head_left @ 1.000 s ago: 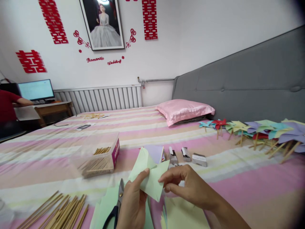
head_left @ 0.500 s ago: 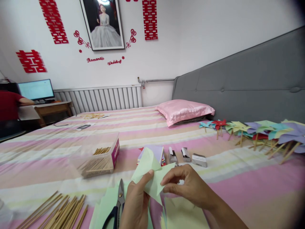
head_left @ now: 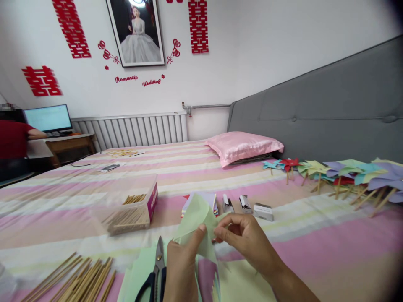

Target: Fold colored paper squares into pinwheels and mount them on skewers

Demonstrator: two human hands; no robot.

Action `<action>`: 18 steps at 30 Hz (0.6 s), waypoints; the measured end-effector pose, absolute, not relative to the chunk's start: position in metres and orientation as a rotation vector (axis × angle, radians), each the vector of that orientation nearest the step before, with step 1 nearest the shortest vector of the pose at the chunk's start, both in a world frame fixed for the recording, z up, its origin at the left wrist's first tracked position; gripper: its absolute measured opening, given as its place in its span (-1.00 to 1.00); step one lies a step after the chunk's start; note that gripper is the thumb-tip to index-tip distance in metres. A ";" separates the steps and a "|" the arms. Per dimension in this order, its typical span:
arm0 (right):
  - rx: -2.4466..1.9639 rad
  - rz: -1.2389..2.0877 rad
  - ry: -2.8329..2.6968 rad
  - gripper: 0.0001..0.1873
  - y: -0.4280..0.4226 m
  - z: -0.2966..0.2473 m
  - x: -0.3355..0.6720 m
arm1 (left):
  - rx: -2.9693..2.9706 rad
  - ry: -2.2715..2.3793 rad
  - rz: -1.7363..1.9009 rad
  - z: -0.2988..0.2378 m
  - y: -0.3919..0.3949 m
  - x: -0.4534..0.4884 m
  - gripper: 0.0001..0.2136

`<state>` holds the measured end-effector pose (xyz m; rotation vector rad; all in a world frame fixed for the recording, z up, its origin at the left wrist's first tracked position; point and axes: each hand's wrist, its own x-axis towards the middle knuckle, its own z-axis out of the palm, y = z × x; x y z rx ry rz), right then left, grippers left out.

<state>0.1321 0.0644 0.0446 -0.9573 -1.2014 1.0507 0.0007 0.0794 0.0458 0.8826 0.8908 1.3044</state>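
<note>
Head view. Left hand (head_left: 185,260): partly closed, thumb pressed on top of a pale green paper (head_left: 197,216), fingers underneath; hold looks firm. Right hand (head_left: 242,235): thumb and fingers curled in, tips drawn together at the paper's right edge. Contact partly hidden; I cannot tell whether a corner is pinched between them.

Paper position: raised in front of the left hand, bent upward, its far part curving over, a narrow flap running behind the right fingers.

Just left of the left hand: scissors (head_left: 160,258), blades pointing away, lying on green sheets (head_left: 138,268). Farther left, a loose bundle of thin wooden sticks (head_left: 91,281), roughly parallel. Beneath the right hand, towards the person: pale yellow sheets (head_left: 245,283).

Beyond the left hand, to its left: clear plastic box (head_left: 153,199) with a magenta end, more sticks inside. Directly beyond the paper: small stack of coloured paper (head_left: 210,199), lilac on top. Beyond the right hand: three small boxes (head_left: 263,211) in a loose row.

Well to the right of both hands: paper pinwheels on sticks (head_left: 317,167), several colours, grouped near the grey headboard (head_left: 315,105). Far ahead: pink pillow (head_left: 245,146).

Far left of the hands, another person in a red top (head_left: 14,136) by a lit monitor (head_left: 48,118).
</note>
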 end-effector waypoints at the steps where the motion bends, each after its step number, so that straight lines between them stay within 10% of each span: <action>1: -0.975 1.044 -1.186 -0.84 0.065 0.044 0.131 | 0.887 0.903 1.315 0.046 0.079 0.001 -0.69; 18: -1.189 0.847 -1.247 -0.76 0.068 0.036 0.131 | 0.991 0.997 1.329 0.045 0.081 0.002 -0.80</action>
